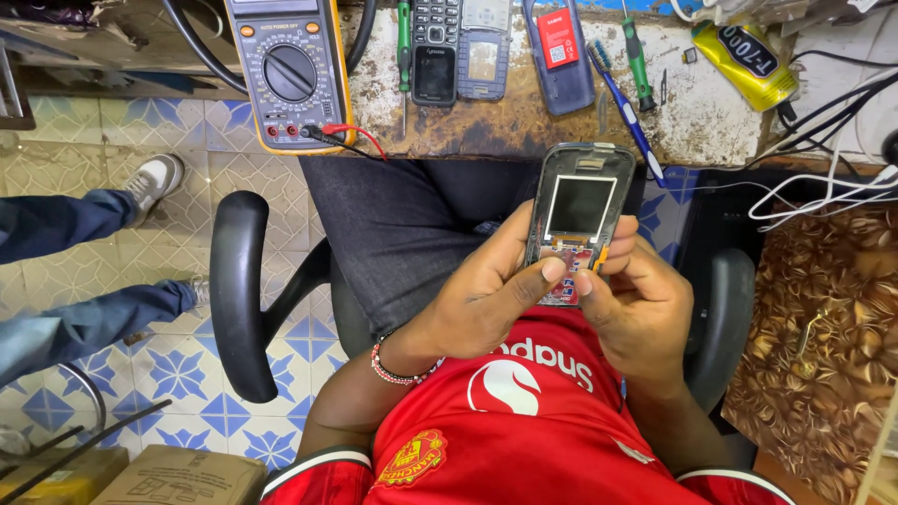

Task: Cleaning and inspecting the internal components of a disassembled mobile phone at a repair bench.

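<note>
Two hands, left hand [491, 295] and right hand [636, 304], pinch the opened phone [578, 210] with thumbs pressed together.

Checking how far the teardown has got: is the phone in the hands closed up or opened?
Opened. The phone shows a bare screen frame with exposed circuit board below, no keypad cover; both thumbs press there.

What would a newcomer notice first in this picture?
First, the opened phone in the middle, held over the lap by the left hand and the right hand, thumbs pressing its lower part. Then the yellow meter at the bench's left edge, and the toothbrush and screwdrivers further right.
</note>
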